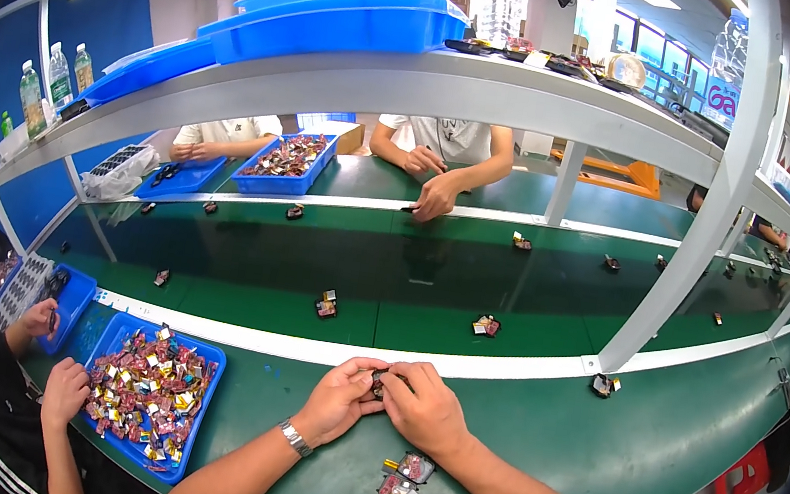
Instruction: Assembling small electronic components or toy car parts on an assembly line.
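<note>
Above the near green bench, my left hand (340,403) and my right hand (424,411) meet with fingers closed around a small dark electronic part (379,384). Most of that part is hidden by my fingers, so its details cannot be made out. Close in front of my right forearm, two small circuit assemblies (400,489) with red boards and yellow-and-white pieces lie on the bench. Left of my left forearm stands a blue tray (215,389) heaped with similar red boards.
Beyond a white rail (350,352), a dark green conveyor belt (430,282) carries scattered small assemblies. A white post (683,247) rises at right to an overhead shelf (537,100) bearing blue trays. A co-worker's hand (67,390) is beside the heaped tray; another person (441,168) works opposite.
</note>
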{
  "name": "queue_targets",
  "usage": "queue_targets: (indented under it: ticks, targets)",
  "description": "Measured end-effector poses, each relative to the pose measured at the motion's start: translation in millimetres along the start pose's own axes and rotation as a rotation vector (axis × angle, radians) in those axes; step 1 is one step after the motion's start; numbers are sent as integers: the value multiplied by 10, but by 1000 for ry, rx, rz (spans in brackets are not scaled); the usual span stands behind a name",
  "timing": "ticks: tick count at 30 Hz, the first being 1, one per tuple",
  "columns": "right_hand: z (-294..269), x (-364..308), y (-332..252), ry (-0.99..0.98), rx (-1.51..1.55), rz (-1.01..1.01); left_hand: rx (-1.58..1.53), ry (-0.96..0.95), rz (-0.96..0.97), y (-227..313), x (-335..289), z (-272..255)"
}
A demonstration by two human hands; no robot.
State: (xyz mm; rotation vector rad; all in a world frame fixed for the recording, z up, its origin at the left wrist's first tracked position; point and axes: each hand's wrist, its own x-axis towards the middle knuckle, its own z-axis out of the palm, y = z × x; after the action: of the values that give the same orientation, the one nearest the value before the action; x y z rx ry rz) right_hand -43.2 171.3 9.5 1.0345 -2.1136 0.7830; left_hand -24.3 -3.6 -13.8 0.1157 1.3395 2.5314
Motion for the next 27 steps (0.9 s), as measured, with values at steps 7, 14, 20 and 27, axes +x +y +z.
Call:
queue_targets:
  ticks: [7,14,20,27]
  targets:
    - [-14,16,12,-11,12,-6,12,10,-1,8,2,1]
    - [-2,14,12,-8,-33,-18,20,17,0,16,12,18]
    - [3,0,12,-22,-31,-13,30,22,4,12,3,20]
    - [21,-4,-10,-18,-40,13,33,26,8,21,5,42]
